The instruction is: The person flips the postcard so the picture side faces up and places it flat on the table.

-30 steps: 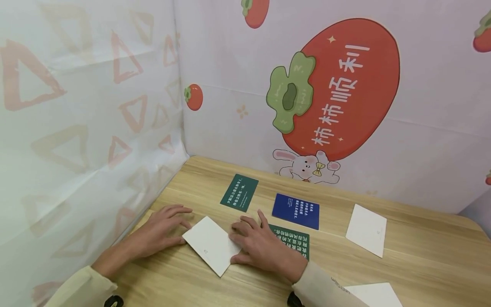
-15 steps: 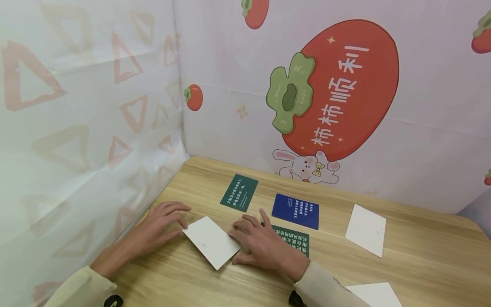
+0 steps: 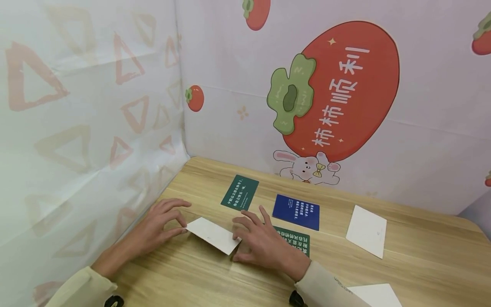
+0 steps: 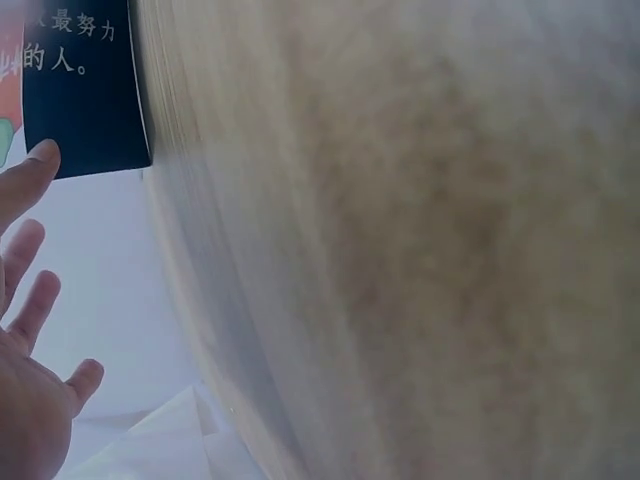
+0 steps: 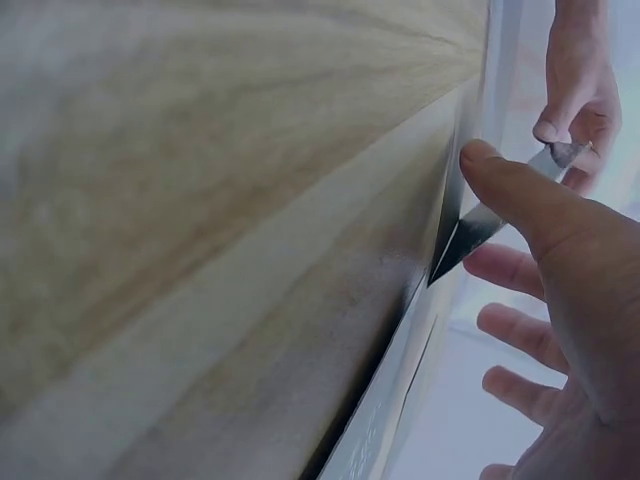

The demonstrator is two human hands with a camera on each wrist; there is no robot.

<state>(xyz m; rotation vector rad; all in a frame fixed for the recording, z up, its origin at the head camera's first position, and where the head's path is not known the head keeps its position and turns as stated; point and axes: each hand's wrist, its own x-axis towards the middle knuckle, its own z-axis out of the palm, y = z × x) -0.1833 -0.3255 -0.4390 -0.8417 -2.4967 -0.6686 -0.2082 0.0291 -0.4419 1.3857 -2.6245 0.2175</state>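
Observation:
A postcard (image 3: 212, 234) tilts over the wooden table, white face up with a tiny mark, its front edge raised. Its dark underside (image 4: 90, 110) with pale Chinese lettering shows in the left wrist view. My left hand (image 3: 163, 226) pinches its left corner, thumb against the dark side; the right wrist view shows this left hand (image 5: 585, 110) too. At the opposite end, the right corner lies between the thumb and index finger of my right hand (image 3: 264, 243). Beneath that hand is a green card (image 3: 301, 241) with white writing, partly covered.
A second green card (image 3: 239, 192) and a blue card (image 3: 296, 212) lie behind the hands. Two white cards rest to the right, one farther back (image 3: 366, 230) and one at the front (image 3: 377, 295), partly behind the sleeve. Patterned sheets (image 3: 230, 128) stand along the table's left and back edges.
The front edge of the white postcard has risen, so the card now looks narrower and more tilted. Both hands stay at its ends with slight finger shifts; the other cards have not moved.

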